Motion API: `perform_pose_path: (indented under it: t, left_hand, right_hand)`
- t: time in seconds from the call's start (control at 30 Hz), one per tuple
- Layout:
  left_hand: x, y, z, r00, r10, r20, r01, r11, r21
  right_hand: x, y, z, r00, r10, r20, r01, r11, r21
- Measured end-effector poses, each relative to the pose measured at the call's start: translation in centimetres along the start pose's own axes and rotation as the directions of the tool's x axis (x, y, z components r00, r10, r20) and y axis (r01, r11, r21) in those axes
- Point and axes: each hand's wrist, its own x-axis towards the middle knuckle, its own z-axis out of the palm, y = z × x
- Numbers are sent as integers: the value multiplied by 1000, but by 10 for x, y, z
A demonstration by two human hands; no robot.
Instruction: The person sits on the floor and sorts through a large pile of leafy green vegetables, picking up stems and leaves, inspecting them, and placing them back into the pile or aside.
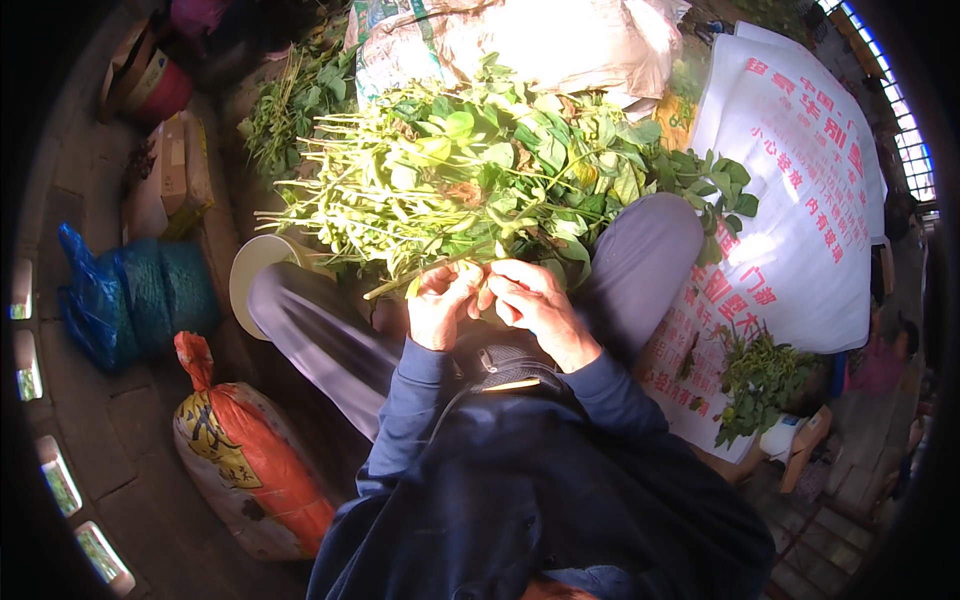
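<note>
A large heap of cut bean plants [450, 165], with green pods, leaves and pale stems, lies in front of my knees. My left hand [444, 300] is closed on a bean plant stem [390, 286] at the heap's near edge; the stem's cut end sticks out to the left. Just to the right, my right hand [529, 300] pinches with thumb and fingers close against my left fingertips. A small green pod or leaf shows between the hands. What exactly the right fingertips hold is hidden.
A pale bucket [247, 281] stands beside my left knee. Left are a blue plastic bag [112, 300], a red and white sack [262, 480] and a cardboard box [174, 161]. Printed white sheeting [795, 195] spreads at right with a smaller plant bunch [757, 382]. Sacks [517, 45] lie beyond the heap.
</note>
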Motion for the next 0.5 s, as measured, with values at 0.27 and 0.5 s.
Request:
perform_pose_path:
  t: [0.27, 0.5]
  left_hand:
    - [1, -5, -8, 1000, 15, -24, -15, 1000, -15]
    - [0, -13, -13, 999, -31, 16, 33, 991, -132]
  right_hand:
    - [-6, -14, -28, 966, -188, -180, 117, 932, -344]
    - [0, 6, -32, 914, -351, -202, 172, 788, -591]
